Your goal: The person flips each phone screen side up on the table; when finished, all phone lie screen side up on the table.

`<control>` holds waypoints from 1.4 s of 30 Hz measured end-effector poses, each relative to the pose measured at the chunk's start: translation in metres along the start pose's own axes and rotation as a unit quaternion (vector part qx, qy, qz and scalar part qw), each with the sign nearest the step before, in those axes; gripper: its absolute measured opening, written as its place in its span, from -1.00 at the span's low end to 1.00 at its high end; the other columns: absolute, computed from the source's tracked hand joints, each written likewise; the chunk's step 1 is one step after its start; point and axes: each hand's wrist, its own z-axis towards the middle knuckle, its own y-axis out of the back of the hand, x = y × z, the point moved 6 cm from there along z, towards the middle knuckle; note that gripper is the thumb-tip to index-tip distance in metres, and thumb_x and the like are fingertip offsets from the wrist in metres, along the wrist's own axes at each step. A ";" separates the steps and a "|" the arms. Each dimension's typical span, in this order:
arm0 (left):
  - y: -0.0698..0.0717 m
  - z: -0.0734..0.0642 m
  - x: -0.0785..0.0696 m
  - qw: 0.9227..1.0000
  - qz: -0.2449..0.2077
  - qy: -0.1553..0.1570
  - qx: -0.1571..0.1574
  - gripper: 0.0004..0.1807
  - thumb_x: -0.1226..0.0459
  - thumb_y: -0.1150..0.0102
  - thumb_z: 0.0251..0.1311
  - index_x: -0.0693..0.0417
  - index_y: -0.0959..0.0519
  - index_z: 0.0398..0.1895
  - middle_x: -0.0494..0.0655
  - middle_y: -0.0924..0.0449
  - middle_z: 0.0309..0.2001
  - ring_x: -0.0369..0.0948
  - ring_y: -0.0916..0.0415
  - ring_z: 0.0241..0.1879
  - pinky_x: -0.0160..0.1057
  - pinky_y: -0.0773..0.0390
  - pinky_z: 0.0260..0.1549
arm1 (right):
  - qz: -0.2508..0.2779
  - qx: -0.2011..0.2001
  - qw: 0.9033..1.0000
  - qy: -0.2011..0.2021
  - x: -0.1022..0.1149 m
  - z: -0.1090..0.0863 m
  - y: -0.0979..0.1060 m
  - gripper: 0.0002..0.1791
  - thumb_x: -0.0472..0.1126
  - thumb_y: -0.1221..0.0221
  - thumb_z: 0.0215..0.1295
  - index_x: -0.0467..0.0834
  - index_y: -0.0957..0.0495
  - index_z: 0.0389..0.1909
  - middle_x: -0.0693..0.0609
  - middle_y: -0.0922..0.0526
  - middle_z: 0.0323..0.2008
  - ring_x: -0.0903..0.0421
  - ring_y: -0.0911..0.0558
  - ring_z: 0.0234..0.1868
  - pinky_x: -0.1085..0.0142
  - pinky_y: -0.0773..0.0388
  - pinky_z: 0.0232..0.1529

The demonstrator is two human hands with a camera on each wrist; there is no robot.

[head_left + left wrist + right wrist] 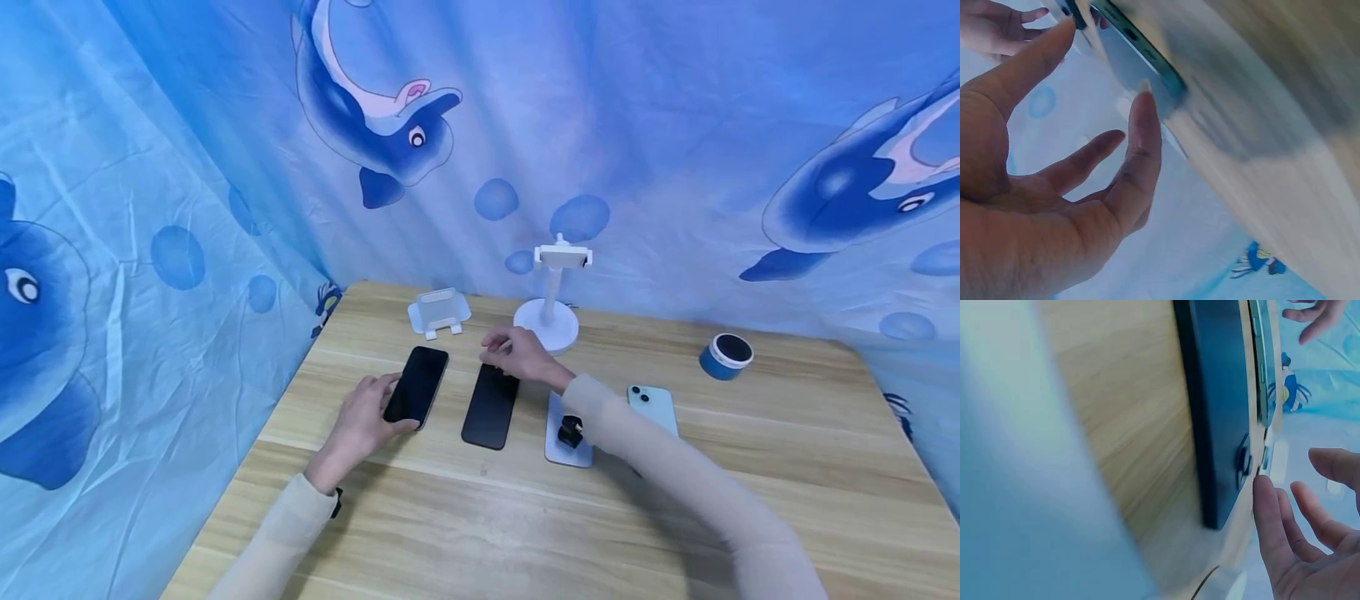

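Note:
My left hand lies beside a phone with its dark screen up, thumb at the near end and fingers along the left edge. In the left wrist view, the thumb and fingers are spread apart, a fingertip overlapping the end of this green-edged phone. Over the far end of a black phone hovers my right hand, hiding that end. The right wrist view shows the black phone back up with a camera bump, and the right hand with loosely extended fingers, nothing between them.
Behind the phones stand a low white phone stand and a taller white stand with a round base. Under the right forearm lie a pale phone and a light-blue phone. A blue-and-white round container sits at back right.

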 end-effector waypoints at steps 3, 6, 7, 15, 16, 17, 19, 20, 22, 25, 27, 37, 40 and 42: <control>-0.002 0.001 -0.014 0.999 -0.002 -0.036 -0.018 -0.09 0.19 -0.61 0.05 0.26 -0.40 0.46 0.27 -0.54 0.07 0.07 -0.57 -0.05 0.04 -0.59 -0.06 | -0.013 -0.010 1.000 -0.005 -0.005 -0.006 0.007 -0.66 -0.14 -0.27 0.44 -0.26 -0.61 0.10 -0.16 -0.69 -0.03 -0.04 -0.75 -0.11 0.26 -0.72 -0.26; -0.006 0.001 -0.027 0.997 -0.006 -0.065 -0.028 -0.09 0.22 -0.63 0.02 0.23 -0.41 0.46 0.28 -0.55 0.15 0.11 -0.62 0.01 0.06 -0.64 -0.03 | -0.030 -0.013 0.999 -0.012 -0.010 -0.011 0.011 -0.67 -0.13 -0.29 0.43 -0.24 -0.62 0.09 -0.13 -0.70 -0.04 0.02 -0.73 -0.11 0.27 -0.70 -0.21; -0.008 0.001 -0.031 0.997 -0.004 -0.074 -0.030 -0.09 0.22 -0.63 0.02 0.22 -0.41 0.46 0.27 -0.55 0.15 0.09 -0.61 0.01 0.06 -0.64 -0.02 | -0.036 -0.013 0.999 -0.015 -0.011 -0.013 0.012 -0.67 -0.12 -0.29 0.43 -0.23 -0.63 0.09 -0.12 -0.71 -0.04 0.03 -0.72 -0.11 0.27 -0.68 -0.17; -0.023 0.003 -0.059 0.993 0.001 -0.112 -0.022 -0.17 0.13 -0.59 0.10 0.18 -0.47 0.43 0.16 -0.56 0.14 -0.02 -0.55 -0.05 -0.04 -0.56 -0.04 | -0.070 -0.016 0.997 -0.031 -0.021 -0.026 0.016 -0.64 -0.14 -0.34 0.37 -0.23 -0.63 0.09 -0.13 -0.71 -0.05 0.07 -0.67 -0.15 0.27 -0.62 -0.13; -0.026 0.003 -0.061 0.993 0.001 -0.112 -0.019 -0.19 0.12 -0.57 0.12 0.16 -0.48 0.43 0.14 -0.56 0.13 -0.03 -0.55 -0.07 -0.04 -0.55 -0.06 | -0.068 -0.015 0.997 -0.036 -0.023 -0.028 0.015 -0.62 -0.15 -0.35 0.36 -0.24 -0.62 0.10 -0.14 -0.70 -0.05 0.07 -0.67 -0.16 0.28 -0.62 -0.16; -0.028 0.003 -0.064 0.994 0.001 -0.113 -0.016 -0.20 0.12 -0.56 0.13 0.15 -0.48 0.43 0.14 -0.56 0.13 -0.03 -0.54 -0.08 -0.05 -0.53 -0.08 | -0.066 -0.014 0.997 -0.041 -0.024 -0.030 0.015 -0.61 -0.15 -0.37 0.35 -0.24 -0.61 0.11 -0.14 -0.69 -0.05 0.08 -0.66 -0.17 0.29 -0.61 -0.17; -0.034 0.003 -0.068 0.994 0.000 -0.113 -0.007 -0.22 0.11 -0.55 0.15 0.12 -0.48 0.43 0.12 -0.57 0.15 -0.03 -0.56 -0.05 -0.04 -0.55 -0.06 | -0.058 -0.011 0.997 -0.047 -0.026 -0.033 0.013 -0.57 -0.15 -0.39 0.33 -0.24 -0.60 0.14 -0.14 -0.67 -0.04 0.07 -0.66 -0.17 0.30 -0.61 -0.20; -0.037 0.003 -0.070 0.993 0.001 -0.115 -0.005 -0.23 0.11 -0.54 0.16 0.12 -0.48 0.43 0.12 -0.57 0.14 -0.05 -0.56 -0.06 -0.03 -0.55 -0.06 | -0.056 -0.010 0.997 -0.047 -0.027 -0.035 0.013 -0.55 -0.16 -0.39 0.32 -0.24 -0.59 0.16 -0.15 -0.67 -0.04 0.07 -0.66 -0.16 0.30 -0.62 -0.19; -0.043 0.002 -0.074 0.993 0.005 -0.121 0.002 -0.24 0.10 -0.54 0.17 0.12 -0.49 0.42 0.11 -0.58 0.14 -0.07 -0.54 -0.06 -0.02 -0.56 -0.05 | -0.053 -0.008 0.998 -0.044 -0.027 -0.037 0.012 -0.51 -0.16 -0.41 0.30 -0.25 -0.58 0.18 -0.15 -0.66 -0.03 0.07 -0.67 -0.14 0.28 -0.64 -0.17; -0.053 0.001 -0.081 0.991 0.016 -0.133 0.012 -0.25 0.10 -0.52 0.19 0.12 -0.49 0.42 0.11 -0.58 0.14 -0.07 -0.54 0.00 0.00 -0.58 0.01 | -0.061 -0.005 0.997 -0.037 -0.026 -0.038 0.011 -0.47 -0.16 -0.43 0.28 -0.26 -0.57 0.22 -0.16 -0.66 -0.01 0.08 -0.67 -0.12 0.26 -0.64 -0.11; -0.059 0.000 -0.085 0.990 0.023 -0.139 0.023 -0.26 0.09 -0.51 0.20 0.12 -0.49 0.42 0.12 -0.55 0.17 -0.05 -0.53 0.05 0.02 -0.58 0.03 | -0.065 -0.003 0.997 -0.036 -0.026 -0.038 0.011 -0.45 -0.17 -0.44 0.27 -0.27 -0.56 0.23 -0.16 -0.67 -0.01 0.09 -0.66 -0.13 0.26 -0.63 -0.10; -0.078 -0.003 -0.102 0.983 0.072 -0.160 0.052 -0.26 0.01 -0.45 0.25 0.11 -0.49 0.44 0.31 -0.41 0.38 0.17 -0.42 0.25 0.13 -0.59 0.11 | -0.076 -0.011 0.996 -0.040 -0.029 -0.041 0.011 -0.43 -0.18 -0.47 0.24 -0.26 -0.58 0.23 -0.13 -0.63 -0.08 0.14 -0.57 -0.24 0.35 -0.58 -0.27; -0.084 -0.005 -0.105 0.980 0.096 -0.163 0.056 -0.26 0.00 -0.45 0.25 0.12 -0.50 0.43 0.32 -0.40 0.39 0.18 -0.41 0.27 0.16 -0.59 0.12 | -0.072 -0.011 0.996 -0.049 -0.030 -0.042 0.010 -0.43 -0.18 -0.47 0.24 -0.25 -0.58 0.25 -0.10 -0.61 -0.09 0.14 -0.54 -0.26 0.34 -0.56 -0.28; -0.086 -0.006 -0.108 0.978 0.114 -0.168 0.054 -0.26 -0.02 -0.44 0.25 0.12 -0.51 0.42 0.32 -0.40 0.39 0.19 -0.41 0.28 0.15 -0.60 0.10 | -0.072 -0.014 0.996 -0.056 -0.031 -0.043 0.010 -0.43 -0.17 -0.47 0.24 -0.24 -0.59 0.25 -0.08 -0.61 -0.10 0.14 -0.54 -0.27 0.33 -0.54 -0.25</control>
